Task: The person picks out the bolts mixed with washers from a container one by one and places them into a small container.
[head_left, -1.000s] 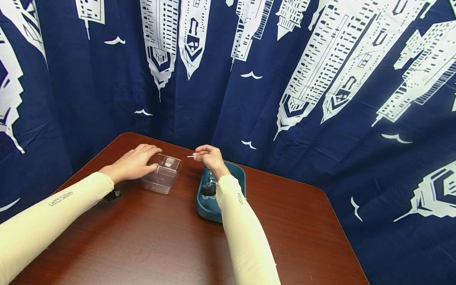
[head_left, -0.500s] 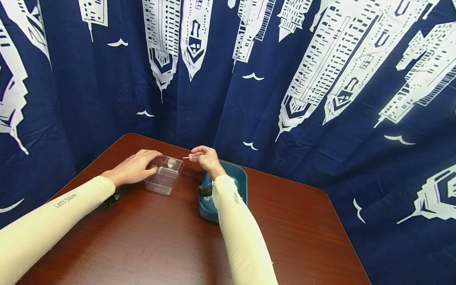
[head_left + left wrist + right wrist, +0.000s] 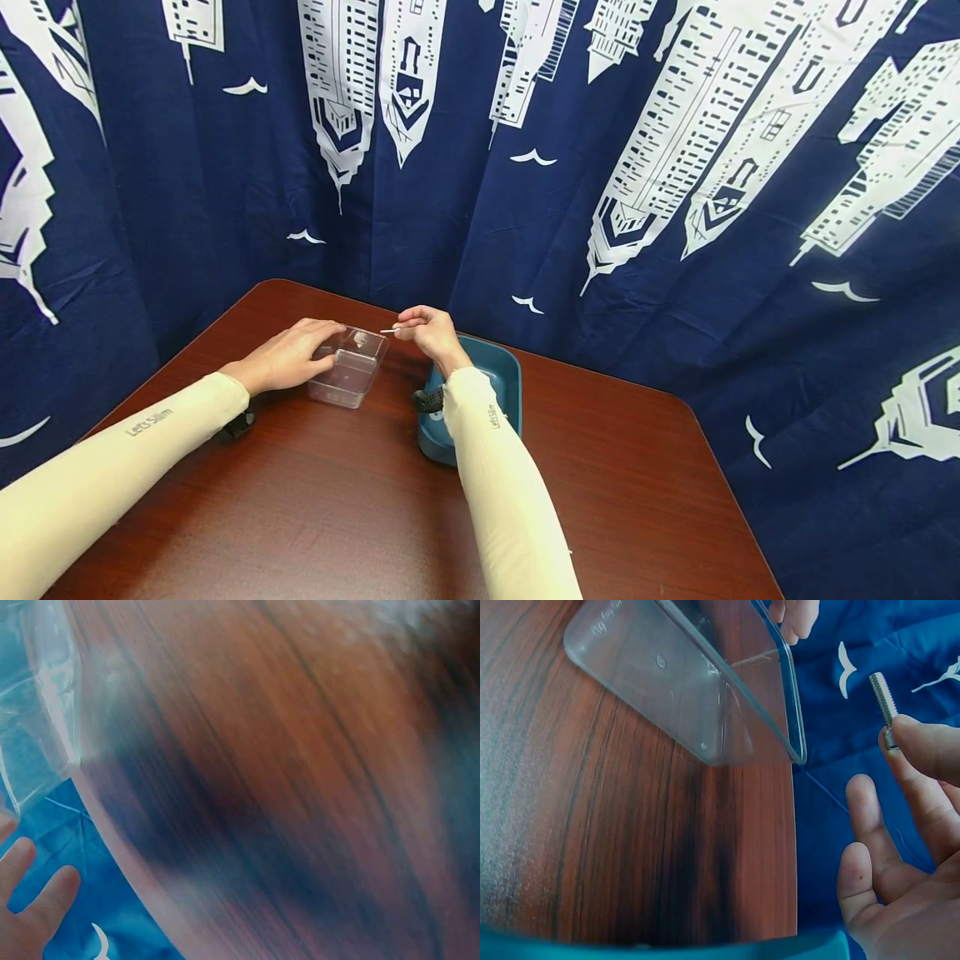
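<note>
A small threaded metal screw (image 3: 883, 697) is pinched between thumb and forefinger of my right hand (image 3: 433, 335), its other fingers spread apart. In the head view the screw (image 3: 387, 331) points left, by the right far corner of a clear plastic box (image 3: 347, 390). My left hand (image 3: 288, 354) lies over the left side of that box, fingers toward the far rim and thumb nearer me. Only its fingertips (image 3: 60, 889) show at the edge of the left wrist view, loosely spread. Beneath my right wrist stands a blue tray (image 3: 495, 360), its inside mostly hidden by the forearm.
Both the box and the tray stand on a brown wooden table (image 3: 337, 508), near its back edge. A dark blue curtain (image 3: 465, 208) with white building prints hangs right behind it. Each wrist carries a dark strap-on device (image 3: 428, 401).
The right hand has drifted left with the screw, away from over the tray and closer to the box. My left hand has shifted slightly right and nearer to me over the box.
</note>
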The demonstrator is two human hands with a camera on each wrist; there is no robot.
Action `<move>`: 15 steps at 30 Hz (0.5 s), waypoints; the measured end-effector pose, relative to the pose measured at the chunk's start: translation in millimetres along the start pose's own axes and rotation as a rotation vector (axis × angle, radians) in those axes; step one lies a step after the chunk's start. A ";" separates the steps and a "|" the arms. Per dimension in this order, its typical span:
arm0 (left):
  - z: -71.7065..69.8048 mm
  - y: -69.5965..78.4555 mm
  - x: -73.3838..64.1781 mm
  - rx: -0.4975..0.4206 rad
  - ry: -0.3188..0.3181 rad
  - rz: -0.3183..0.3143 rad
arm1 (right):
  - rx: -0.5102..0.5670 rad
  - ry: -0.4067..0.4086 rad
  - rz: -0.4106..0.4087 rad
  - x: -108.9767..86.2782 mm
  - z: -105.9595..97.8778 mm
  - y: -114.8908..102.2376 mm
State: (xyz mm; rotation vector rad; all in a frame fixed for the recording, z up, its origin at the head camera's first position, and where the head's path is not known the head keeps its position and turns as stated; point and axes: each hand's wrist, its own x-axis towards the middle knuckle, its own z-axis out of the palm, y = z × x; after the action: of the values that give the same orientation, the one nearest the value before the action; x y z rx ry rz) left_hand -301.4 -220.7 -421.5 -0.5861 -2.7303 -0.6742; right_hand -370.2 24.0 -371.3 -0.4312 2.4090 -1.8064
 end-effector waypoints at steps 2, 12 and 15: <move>0.7 0.9 0.8 0.002 -0.007 -0.006 | -0.006 0.002 -0.005 0.2 1.4 0.4; 3.0 3.9 3.4 0.025 -0.016 -0.015 | 0.021 -0.026 0.033 0.7 11.2 5.7; 3.5 2.3 3.8 0.020 -0.011 -0.009 | 0.020 -0.033 0.040 1.0 13.8 7.4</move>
State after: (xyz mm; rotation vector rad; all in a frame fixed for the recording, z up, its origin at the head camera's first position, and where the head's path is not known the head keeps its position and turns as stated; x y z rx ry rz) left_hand -304.3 -215.9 -422.3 -0.5748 -2.7481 -0.6463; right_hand -369.0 12.9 -382.2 -0.4045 2.3592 -1.7911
